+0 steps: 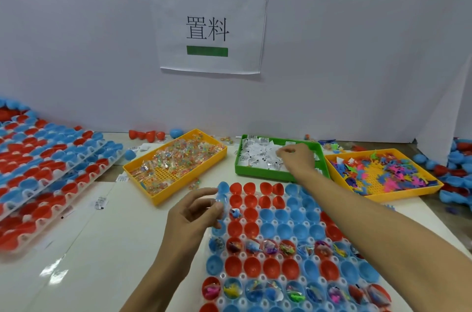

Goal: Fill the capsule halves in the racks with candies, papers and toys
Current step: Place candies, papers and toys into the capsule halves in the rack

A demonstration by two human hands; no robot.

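Two hands: both mine, both busy.
Right hand: my fingers are curled and pinch small white papers in the green tray.
Left hand: my fingers curl around a clear, shiny candy wrapper — right at the rack's far-left corner.
Rack: bumpy clear plastic, full of round red and blue capsule halves; some rows hold bright toys.
Yellow trays: one holds crinkly candies, one holds flat toys — both trays have holes.
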